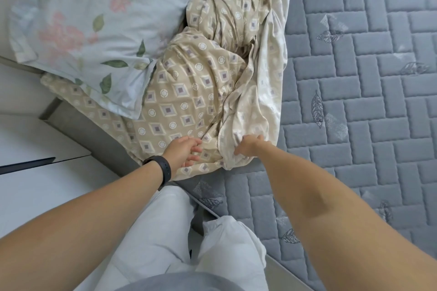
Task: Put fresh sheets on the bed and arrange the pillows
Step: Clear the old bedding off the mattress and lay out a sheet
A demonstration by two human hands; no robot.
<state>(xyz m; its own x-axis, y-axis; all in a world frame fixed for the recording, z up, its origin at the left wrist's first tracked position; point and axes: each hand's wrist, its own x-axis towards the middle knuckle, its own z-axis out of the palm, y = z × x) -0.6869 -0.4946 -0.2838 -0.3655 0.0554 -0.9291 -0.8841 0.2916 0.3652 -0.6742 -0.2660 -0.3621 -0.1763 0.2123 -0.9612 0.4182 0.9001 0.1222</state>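
Fingers (246, 149) of the right hand (249, 146) curl into the pale underside of the sheet (189, 92) and pinch a fold of it at the near edge of the heap. Fingers (195, 149) of the left hand (183, 151) are loosely bent and spread, resting on the patterned face of the same sheet just beside the right hand; whether they grip any cloth cannot be told. A black band (162, 169) sits on the left wrist. Both bare forearms reach forward from the bottom of the view, above the person's light trousers (165, 231) and a strip of grey shirt (179, 282). The sheet is beige with a print of diamonds and circles, bunched in a long rumpled heap along the left side of the mattress (354, 101), with part of it turned over so the paler side shows on the right. Its near end lies at the hands, and its far end runs up to the top of the view. A pillow (89, 30) in a light blue floral case lies on the left part of the heap, tilted, with its near corner overlapping the sheet. The mattress is grey and quilted in a brick pattern with leaf motifs, bare to the right of the sheet. Left of the bed stands white furniture (35, 149) beside the grey bed frame (94, 134).
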